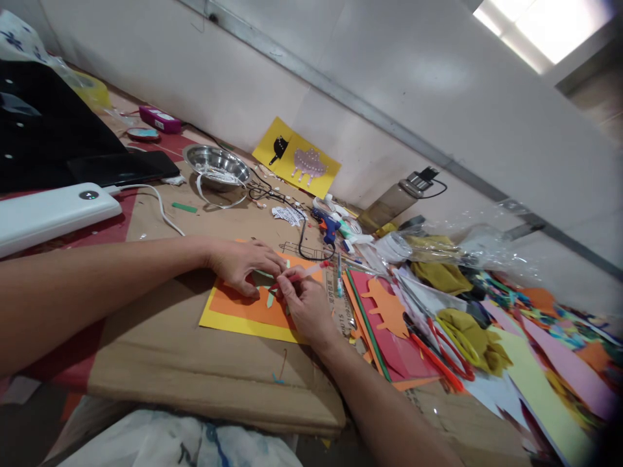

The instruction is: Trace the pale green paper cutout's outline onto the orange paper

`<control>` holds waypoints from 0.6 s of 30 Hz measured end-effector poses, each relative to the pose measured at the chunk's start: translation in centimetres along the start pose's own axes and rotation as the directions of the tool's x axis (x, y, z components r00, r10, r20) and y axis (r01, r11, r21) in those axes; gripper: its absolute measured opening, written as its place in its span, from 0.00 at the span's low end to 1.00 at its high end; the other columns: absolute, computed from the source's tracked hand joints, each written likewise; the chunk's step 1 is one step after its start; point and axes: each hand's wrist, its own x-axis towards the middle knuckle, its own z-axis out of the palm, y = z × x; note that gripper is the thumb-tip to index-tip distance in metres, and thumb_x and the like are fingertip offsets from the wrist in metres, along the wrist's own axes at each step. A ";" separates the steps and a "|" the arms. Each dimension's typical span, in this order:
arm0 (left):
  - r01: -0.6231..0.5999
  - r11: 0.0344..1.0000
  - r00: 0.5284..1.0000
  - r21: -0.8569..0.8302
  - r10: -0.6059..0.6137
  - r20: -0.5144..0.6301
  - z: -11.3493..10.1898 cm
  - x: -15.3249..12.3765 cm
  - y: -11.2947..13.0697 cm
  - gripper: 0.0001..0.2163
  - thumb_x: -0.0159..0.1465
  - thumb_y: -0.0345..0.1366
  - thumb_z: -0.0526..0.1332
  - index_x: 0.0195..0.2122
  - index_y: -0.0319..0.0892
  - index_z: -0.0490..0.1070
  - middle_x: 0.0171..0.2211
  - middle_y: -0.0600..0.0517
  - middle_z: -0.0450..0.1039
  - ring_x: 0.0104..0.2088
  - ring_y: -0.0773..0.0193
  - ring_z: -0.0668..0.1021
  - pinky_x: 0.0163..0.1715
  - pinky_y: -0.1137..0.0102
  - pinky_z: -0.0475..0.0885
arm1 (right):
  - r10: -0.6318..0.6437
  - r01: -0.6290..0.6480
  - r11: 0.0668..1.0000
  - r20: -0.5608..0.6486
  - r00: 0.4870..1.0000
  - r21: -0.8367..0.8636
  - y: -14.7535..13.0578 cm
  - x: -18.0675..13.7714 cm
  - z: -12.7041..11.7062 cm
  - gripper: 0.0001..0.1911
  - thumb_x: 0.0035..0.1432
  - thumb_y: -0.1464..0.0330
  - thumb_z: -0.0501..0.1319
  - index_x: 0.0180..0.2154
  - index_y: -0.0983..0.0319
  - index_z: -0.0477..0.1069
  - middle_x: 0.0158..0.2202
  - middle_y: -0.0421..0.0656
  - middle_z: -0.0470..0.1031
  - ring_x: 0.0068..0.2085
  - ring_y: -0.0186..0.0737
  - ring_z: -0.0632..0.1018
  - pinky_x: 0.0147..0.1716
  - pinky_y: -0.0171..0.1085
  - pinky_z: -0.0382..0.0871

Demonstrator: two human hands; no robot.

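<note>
My left hand (pixel 243 263) lies on an orange paper sheet (pixel 253 308), its fingers pressing down on pale green paper pieces (pixel 269 298). The orange sheet rests on a yellow sheet (pixel 228 319), and both sit on a brown cardboard (pixel 195 350). My right hand (pixel 304 305) is closed in a pinch around a red-tipped pen-like tool (pixel 311 268), whose end meets the green pieces beside my left fingertips.
A steel bowl (pixel 217 167), white power bank (pixel 48 211) with cable, black bag (pixel 48 130), yellow craft card (pixel 296 159), glue gun (pixel 327 224), bottle (pixel 394 201). At right lie red scissors (pixel 445 353), a red sheet with an orange cutout (pixel 387 311), coloured papers and plastic wrap.
</note>
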 end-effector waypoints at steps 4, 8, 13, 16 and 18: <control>-0.001 1.000 1.000 -0.005 0.001 -0.007 -0.1 0.0 0.0 0.23 0.58 0.35 0.69 0.56 0.41 0.78 0.66 0.39 0.74 0.69 0.40 0.72 0.72 0.49 0.59 | -0.007 0.007 1.000 0.000 1.000 -0.016 -0.3 0.0 0.0 0.12 0.66 0.58 0.59 0.31 0.56 0.69 0.23 0.39 0.74 0.25 0.38 0.75 0.26 0.35 0.67; 0.003 1.000 1.000 -0.008 -0.003 -0.016 -0.1 0.0 0.0 0.25 0.57 0.35 0.70 0.58 0.42 0.77 0.65 0.40 0.75 0.68 0.40 0.72 0.72 0.49 0.59 | -0.005 0.005 1.000 -0.006 1.000 -0.012 -0.4 0.0 0.0 0.12 0.66 0.57 0.59 0.32 0.56 0.69 0.24 0.39 0.75 0.25 0.38 0.75 0.26 0.35 0.67; 0.013 1.000 1.000 -0.004 -0.013 -0.015 0.0 0.0 0.0 0.30 0.58 0.36 0.69 0.63 0.43 0.73 0.67 0.40 0.73 0.69 0.42 0.71 0.72 0.50 0.58 | 0.006 -0.006 1.000 -0.025 1.000 0.002 -0.2 -0.1 -0.1 0.14 0.66 0.56 0.60 0.32 0.56 0.69 0.23 0.39 0.75 0.25 0.39 0.76 0.27 0.36 0.69; 0.010 1.000 1.000 -0.003 -0.010 -0.014 0.0 0.0 0.1 0.27 0.58 0.36 0.69 0.60 0.42 0.75 0.66 0.40 0.74 0.69 0.42 0.71 0.72 0.50 0.59 | 0.011 -0.011 1.000 0.002 1.000 0.003 -0.2 -0.1 -0.1 0.14 0.66 0.55 0.60 0.32 0.56 0.69 0.23 0.38 0.74 0.24 0.38 0.75 0.26 0.35 0.68; 0.008 1.000 1.000 -0.002 -0.008 -0.014 -0.1 0.0 0.1 0.26 0.58 0.35 0.69 0.59 0.42 0.76 0.66 0.39 0.73 0.68 0.41 0.72 0.72 0.50 0.60 | 0.018 -0.019 1.000 0.028 0.999 0.015 -0.2 -0.1 -0.1 0.13 0.66 0.55 0.60 0.33 0.56 0.69 0.23 0.38 0.74 0.24 0.38 0.74 0.25 0.35 0.67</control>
